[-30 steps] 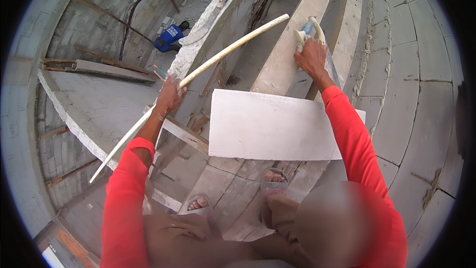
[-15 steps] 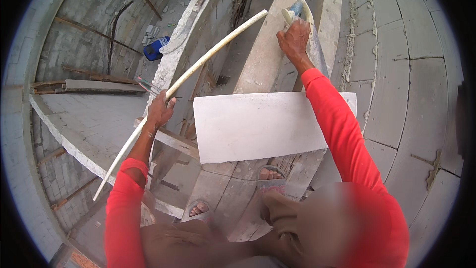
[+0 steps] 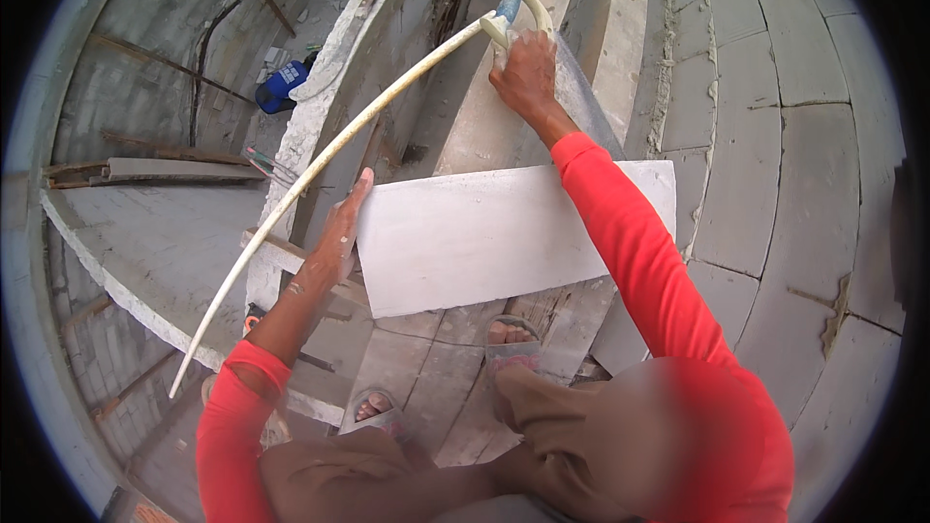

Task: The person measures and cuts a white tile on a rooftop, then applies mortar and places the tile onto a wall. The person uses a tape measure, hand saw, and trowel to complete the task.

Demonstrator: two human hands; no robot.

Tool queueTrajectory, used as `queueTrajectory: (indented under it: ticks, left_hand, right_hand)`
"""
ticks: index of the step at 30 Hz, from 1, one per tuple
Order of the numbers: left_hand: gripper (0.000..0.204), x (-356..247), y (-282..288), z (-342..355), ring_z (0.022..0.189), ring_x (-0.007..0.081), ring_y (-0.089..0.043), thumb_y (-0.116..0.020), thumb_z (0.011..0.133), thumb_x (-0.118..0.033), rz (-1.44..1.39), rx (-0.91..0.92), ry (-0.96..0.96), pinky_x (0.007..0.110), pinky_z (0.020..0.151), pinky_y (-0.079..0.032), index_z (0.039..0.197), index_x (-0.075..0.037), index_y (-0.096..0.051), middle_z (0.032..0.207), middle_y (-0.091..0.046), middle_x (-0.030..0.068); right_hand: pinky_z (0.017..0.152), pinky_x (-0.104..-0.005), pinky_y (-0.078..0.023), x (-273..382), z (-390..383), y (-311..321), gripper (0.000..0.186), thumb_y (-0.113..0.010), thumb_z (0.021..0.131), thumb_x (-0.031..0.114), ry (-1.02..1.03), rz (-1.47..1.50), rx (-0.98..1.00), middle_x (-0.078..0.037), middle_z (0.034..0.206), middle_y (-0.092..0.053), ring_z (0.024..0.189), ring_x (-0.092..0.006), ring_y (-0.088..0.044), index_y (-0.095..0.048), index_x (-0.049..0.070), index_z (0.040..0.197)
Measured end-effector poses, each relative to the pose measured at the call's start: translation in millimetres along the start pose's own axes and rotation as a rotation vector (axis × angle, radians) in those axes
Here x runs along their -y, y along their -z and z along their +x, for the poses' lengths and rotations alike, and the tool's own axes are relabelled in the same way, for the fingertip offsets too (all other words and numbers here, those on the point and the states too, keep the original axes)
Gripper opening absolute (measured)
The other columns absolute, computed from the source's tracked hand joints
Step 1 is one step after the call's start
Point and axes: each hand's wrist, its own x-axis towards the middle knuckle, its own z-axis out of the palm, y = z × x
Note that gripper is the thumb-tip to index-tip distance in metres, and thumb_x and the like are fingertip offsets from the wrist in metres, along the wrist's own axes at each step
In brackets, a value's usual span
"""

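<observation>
My right hand is closed on the pale cream-and-blue handle of a wide grey hand saw, angled above a timber beam. A long, curved cream tube runs from beside that handle down to the lower left; whether my right hand holds it too I cannot tell. My left hand has straight fingers against the left edge of a white block panel, which lies crosswise in front of me, partly behind my right forearm.
A rough concrete wall edge runs along the left, with a person in blue below beyond it. Timber beams and planks lie ahead and underfoot. Grey block surfaces fill the right; timber offcuts lie left.
My left hand has let go of the cream tube and moved to the panel's edge. My right hand and saw have shifted left in view, meeting the tube's upper end.
</observation>
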Motion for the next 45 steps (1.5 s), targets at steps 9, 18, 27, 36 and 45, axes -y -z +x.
queueTrajectory:
  ticks: [9,18,27,36,45]
  left_hand:
    - [0.042,4,-28,-18,0.078,0.0137,-0.055,-0.074,0.098,-0.045,0.059,-0.182,-0.160,0.036,0.071,-0.047,0.092,-0.004,-0.069,0.085,-0.059,0.0017]
    - [0.056,11,-17,17,0.070,0.0178,-0.056,-0.074,0.092,-0.055,0.132,-0.262,-0.141,0.041,0.066,-0.048,0.086,0.000,-0.069,0.080,-0.058,0.0044]
    - [0.094,-38,-4,-6,0.108,0.0345,-0.073,-0.060,0.099,-0.076,0.672,-0.470,-0.644,0.044,0.099,-0.057,0.130,0.013,-0.067,0.116,-0.074,0.0225]
    - [0.086,-41,32,-118,0.113,0.0268,-0.076,-0.064,0.101,-0.070,0.059,0.613,0.049,0.032,0.095,-0.062,0.141,0.006,-0.065,0.134,-0.072,0.0206]
    - [0.059,-25,45,-143,0.101,0.0194,-0.078,-0.084,0.095,-0.032,0.312,0.577,-0.207,0.026,0.084,-0.063,0.132,0.012,-0.068,0.121,-0.077,0.0185]
  right_hand:
    - [0.094,-0.0543,-0.048,1,34,22,0.039,-0.076,0.076,0.006,-0.006,0.073,-0.154,-0.020,0.107,-0.063,0.107,-0.0424,-0.057,-0.068,-0.003,0.113]
    - [0.084,-0.0458,-0.056,40,75,132,0.033,-0.082,0.088,0.001,0.521,0.212,-0.629,-0.017,0.108,-0.071,0.101,-0.0362,-0.067,-0.071,-0.002,0.119]
    - [0.109,-0.0599,-0.056,120,-46,222,0.052,-0.077,0.076,-0.012,0.655,0.400,-0.194,-0.020,0.113,-0.069,0.116,-0.0464,-0.068,-0.067,-0.005,0.127]
    - [0.120,-0.0567,-0.052,179,-163,214,0.067,-0.077,0.064,0.006,0.987,0.627,0.488,-0.012,0.120,-0.058,0.132,-0.0377,-0.056,-0.069,0.001,0.131]
    - [0.114,-0.0482,-0.052,208,-190,230,0.070,-0.081,0.077,0.017,0.872,0.552,0.360,-0.018,0.137,-0.059,0.129,-0.0344,-0.059,-0.062,0.001,0.143]
